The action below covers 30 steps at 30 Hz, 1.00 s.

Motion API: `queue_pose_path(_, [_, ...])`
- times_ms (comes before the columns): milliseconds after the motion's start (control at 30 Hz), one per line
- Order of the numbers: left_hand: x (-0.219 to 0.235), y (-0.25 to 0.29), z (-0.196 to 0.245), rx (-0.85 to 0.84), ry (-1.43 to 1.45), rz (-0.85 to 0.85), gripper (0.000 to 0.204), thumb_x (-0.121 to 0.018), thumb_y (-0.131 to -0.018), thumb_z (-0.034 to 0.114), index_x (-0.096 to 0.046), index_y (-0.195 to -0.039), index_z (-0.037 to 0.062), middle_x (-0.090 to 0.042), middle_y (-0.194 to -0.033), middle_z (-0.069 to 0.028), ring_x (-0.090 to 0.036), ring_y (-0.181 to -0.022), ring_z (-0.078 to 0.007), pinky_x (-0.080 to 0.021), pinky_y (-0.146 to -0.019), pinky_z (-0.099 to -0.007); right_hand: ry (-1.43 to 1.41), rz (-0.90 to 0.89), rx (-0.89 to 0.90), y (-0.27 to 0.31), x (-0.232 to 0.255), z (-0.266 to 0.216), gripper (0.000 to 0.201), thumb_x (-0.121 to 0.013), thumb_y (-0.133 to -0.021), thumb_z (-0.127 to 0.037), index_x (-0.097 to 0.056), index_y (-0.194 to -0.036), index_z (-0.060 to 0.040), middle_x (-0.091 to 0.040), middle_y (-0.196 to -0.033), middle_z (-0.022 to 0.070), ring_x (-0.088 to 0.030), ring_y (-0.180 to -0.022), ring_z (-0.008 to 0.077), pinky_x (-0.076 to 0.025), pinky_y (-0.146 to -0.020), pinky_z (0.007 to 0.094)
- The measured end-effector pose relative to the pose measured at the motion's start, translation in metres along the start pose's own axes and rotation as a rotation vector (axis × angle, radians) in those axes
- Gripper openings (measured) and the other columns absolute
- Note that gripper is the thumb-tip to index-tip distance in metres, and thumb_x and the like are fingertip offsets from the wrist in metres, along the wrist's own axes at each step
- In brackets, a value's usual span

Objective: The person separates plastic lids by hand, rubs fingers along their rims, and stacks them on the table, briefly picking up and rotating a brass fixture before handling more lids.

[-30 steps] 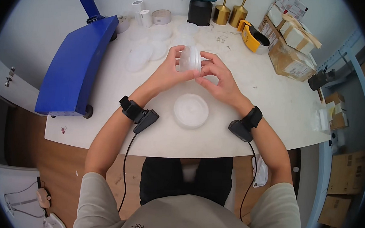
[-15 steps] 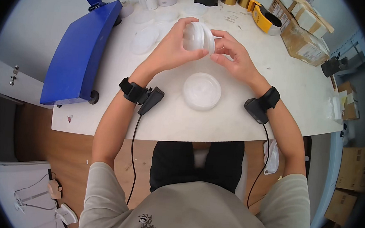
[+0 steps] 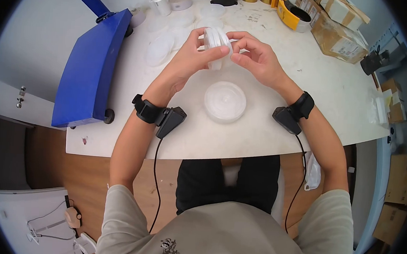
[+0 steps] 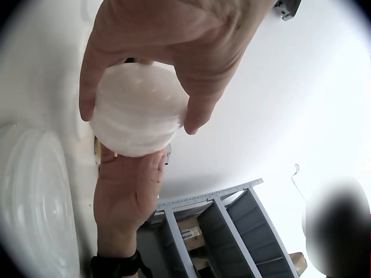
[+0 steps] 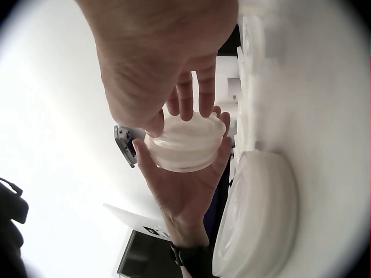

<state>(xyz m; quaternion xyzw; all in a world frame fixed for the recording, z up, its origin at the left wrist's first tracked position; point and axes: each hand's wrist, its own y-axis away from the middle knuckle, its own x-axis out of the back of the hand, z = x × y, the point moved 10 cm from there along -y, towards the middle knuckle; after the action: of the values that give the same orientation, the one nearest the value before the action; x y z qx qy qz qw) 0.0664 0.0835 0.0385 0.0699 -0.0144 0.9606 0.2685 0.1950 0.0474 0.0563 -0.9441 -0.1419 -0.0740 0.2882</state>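
Observation:
My left hand [image 3: 189, 55] grips a round translucent plastic container [image 4: 139, 110] from the side, thumb and fingers spread around its wall. It is held tilted on edge above the table, with its lid side [image 5: 188, 128] facing my right hand [image 3: 260, 62]. The right thumb and fingertips are bent around the lid's rim, in the right wrist view from above the lid. Below both hands, nearer the body, a wider round translucent container [image 3: 225, 101] with a lid lies flat on the table.
Several translucent discs [image 3: 160, 50] lie at the back left of the white table [image 3: 279, 127]. A blue platform scale [image 3: 92, 67] stands at the left. White rolls [image 3: 162, 6], a yellow tape dispenser [image 3: 287, 14] and taped cardboard boxes [image 3: 337, 39] line the back.
The container in my hands showed a wider gap between its parts half a second ago; they now sit closer together. The head view has shifted a little.

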Motion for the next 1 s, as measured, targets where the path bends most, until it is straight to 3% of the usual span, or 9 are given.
queue_pose_path(133, [-0.002, 0.005, 0.008, -0.039, -0.114, 0.012, 0.092, -0.075, -0.078, 0.046, -0.029, -0.144, 0.0017, -0.053, -0.128, -0.0132, -0.053, -0.110, -0.0194, -0.042, -0.082, -0.0313, 0.025, -0.033, 0.014, 0.003, -0.008, -0.002, 0.007, -0.064, -0.092, -0.014, -0.063, -0.095, -0.0072, -0.052, -0.132, 0.0093, -0.059, -0.102, 0.0158, -0.052, -0.082, 0.0284])
queue_pose_path(567, [0.000, 0.005, 0.016, -0.041, -0.200, 0.014, 0.087, -0.071, -0.077, 0.045, -0.033, -0.143, 0.0022, -0.053, -0.127, -0.0133, -0.053, -0.107, -0.0180, -0.041, -0.076, -0.0269, -0.055, -0.077, -0.033, 0.002, -0.012, -0.004, 0.010, -0.064, -0.092, -0.015, -0.063, -0.093, -0.0057, -0.050, -0.133, 0.0087, -0.057, -0.104, 0.0160, -0.051, -0.085, 0.0288])
queue_pose_path(667, [0.003, 0.006, 0.012, -0.003, -0.194, -0.018, 0.083, -0.070, -0.080, 0.042, -0.033, -0.143, 0.0018, -0.052, -0.130, -0.0139, -0.053, -0.112, -0.0195, -0.045, -0.082, -0.0306, -0.045, -0.083, -0.036, 0.002, -0.009, -0.003, 0.012, -0.064, -0.093, -0.017, -0.062, -0.093, -0.0052, -0.050, -0.133, 0.0099, -0.057, -0.104, 0.0151, -0.051, -0.086, 0.0292])
queue_pose_path(733, [0.003, 0.002, 0.011, -0.072, -0.034, -0.063, 0.078, -0.067, -0.084, 0.040, -0.033, -0.142, 0.0011, -0.051, -0.130, -0.0149, -0.054, -0.117, -0.0226, -0.049, -0.091, -0.0373, -0.086, -0.062, -0.034, 0.000, -0.005, 0.002, 0.013, -0.063, -0.093, -0.017, -0.061, -0.094, -0.0050, -0.050, -0.133, 0.0098, -0.057, -0.104, 0.0151, -0.051, -0.086, 0.0296])
queue_pose_path(800, [0.008, -0.001, 0.008, -0.071, 0.033, -0.045, 0.080, -0.069, -0.083, 0.041, -0.033, -0.141, -0.0004, -0.052, -0.129, -0.0171, -0.057, -0.113, -0.0236, -0.049, -0.088, -0.0368, -0.115, -0.036, -0.025, 0.000, -0.001, 0.003, 0.013, -0.062, -0.094, -0.018, -0.061, -0.095, -0.0048, -0.049, -0.134, 0.0097, -0.057, -0.103, 0.0151, -0.051, -0.086, 0.0300])
queue_pose_path(867, [0.010, -0.007, 0.010, -0.084, 0.097, -0.032, 0.082, -0.071, -0.082, 0.042, -0.033, -0.140, -0.0019, -0.053, -0.129, -0.0192, -0.059, -0.108, -0.0246, -0.049, -0.085, -0.0363, -0.178, 0.036, -0.058, -0.001, 0.007, 0.008, 0.013, -0.060, -0.096, -0.017, -0.059, -0.097, -0.0040, -0.054, -0.127, 0.0080, -0.057, -0.100, 0.0131, -0.052, -0.085, 0.0309])
queue_pose_path(1000, [0.023, -0.010, 0.014, -0.164, 0.253, 0.034, 0.072, -0.066, -0.088, 0.042, -0.035, -0.137, 0.0000, -0.051, -0.129, -0.0177, -0.059, -0.110, -0.0262, -0.052, -0.094, -0.0447, -0.199, 0.180, -0.146, 0.001, 0.030, 0.030, 0.014, -0.057, -0.097, -0.018, -0.058, -0.099, -0.0048, -0.060, -0.115, 0.0063, -0.058, -0.096, 0.0115, -0.052, -0.081, 0.0307])
